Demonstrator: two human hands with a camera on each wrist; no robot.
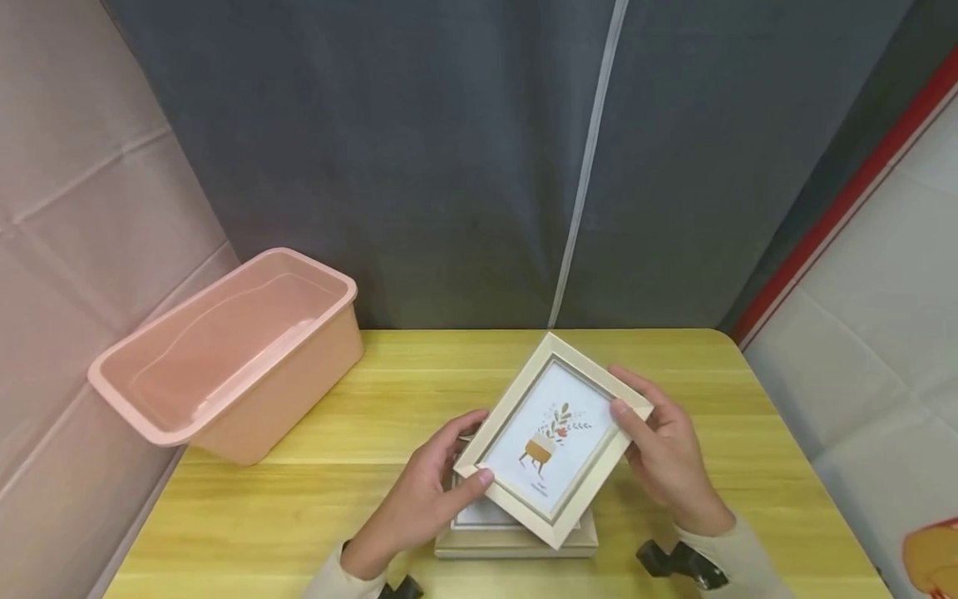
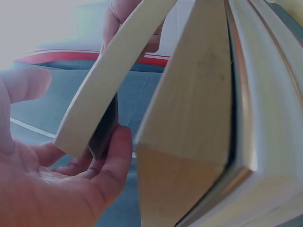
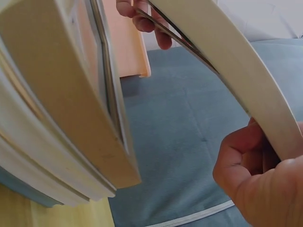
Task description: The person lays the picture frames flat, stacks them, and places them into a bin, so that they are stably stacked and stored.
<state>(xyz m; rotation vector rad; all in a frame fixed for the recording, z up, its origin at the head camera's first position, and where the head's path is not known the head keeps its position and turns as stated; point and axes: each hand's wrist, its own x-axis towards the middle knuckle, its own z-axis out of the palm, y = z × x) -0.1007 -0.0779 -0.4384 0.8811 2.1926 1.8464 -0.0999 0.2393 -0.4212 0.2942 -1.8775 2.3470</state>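
Note:
A cream picture frame (image 1: 554, 437) with a plant-pot print is held tilted in both hands over a stack of frames (image 1: 516, 545). At its lower left corner, my left hand (image 1: 430, 495) grips it, thumb in front and fingers behind. The left wrist view shows those fingers against a dark flap (image 2: 105, 127) standing out from the back. My right hand (image 1: 669, 453) pinches the upper right side, thumb on the front border. The held frame covers most of the stack's top frame; the right wrist view shows the stack's layered edges (image 3: 71, 109).
A pink plastic bin (image 1: 292, 383) stands at the left on the wooden table (image 1: 352, 424). Behind the table's far edge hangs a dark grey curtain (image 1: 419, 166) with a pale strip. Light panels flank both sides, the right one edged in red.

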